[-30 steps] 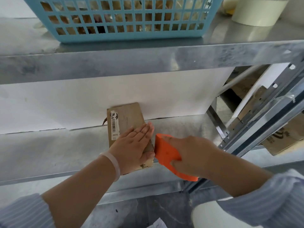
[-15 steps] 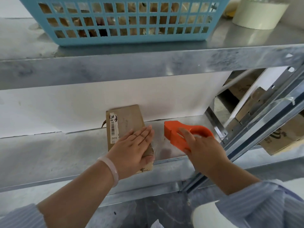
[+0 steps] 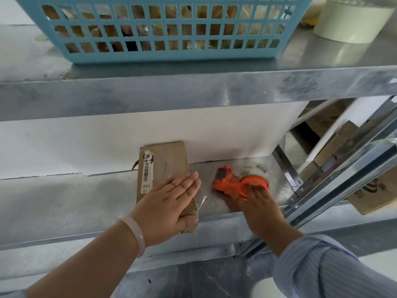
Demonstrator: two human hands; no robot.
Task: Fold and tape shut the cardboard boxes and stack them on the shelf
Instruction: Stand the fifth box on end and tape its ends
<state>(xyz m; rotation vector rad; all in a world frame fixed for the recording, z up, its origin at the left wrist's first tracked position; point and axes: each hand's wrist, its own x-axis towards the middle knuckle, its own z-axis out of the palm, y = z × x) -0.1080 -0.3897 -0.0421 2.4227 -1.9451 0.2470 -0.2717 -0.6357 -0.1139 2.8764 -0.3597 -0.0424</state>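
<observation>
A: Where is the box [image 3: 163, 166], and how is it held?

B: It is laid flat on the middle shelf [image 3: 64, 201], with its far end near the white back panel [image 3: 86, 143] and its near end reaching over the front lip. It is pressed down by the left hand [image 3: 169, 203], fingers straight and together, nothing gripped.

A: And the right hand [image 3: 260, 205]?

B: It is laid on the orange dispenser [image 3: 232, 183], which is set on the shelf beside the box and apart from it. Whether the dispenser is gripped or merely touched cannot be told, as the fingers are blurred.

A: What is judged to be the step in hand?

B: Taping appears to be done or nearly so. A loose clear tape end [image 3: 202, 201] is seen sticking out at the box's right edge. It should be smoothed down with firm strokes from the seam outward, with the box pinned so it is not slid off the lip. The box is then best pushed back, so that the overhang is removed before anything is stacked on it.

A: The surface?

B: Bare galvanised metal, smooth and somewhat reflective. It is judged that a light box would be slid easily on it.

A: And the room?

B: An upper shelf [image 3: 193, 91] is seen above, on which a blue basket [image 3: 150, 58] and a pale tape roll [image 3: 350, 22] are stood. To the right, slotted uprights [image 3: 335, 179] are seen, and more cardboard [image 3: 373, 190] beyond them.
</observation>
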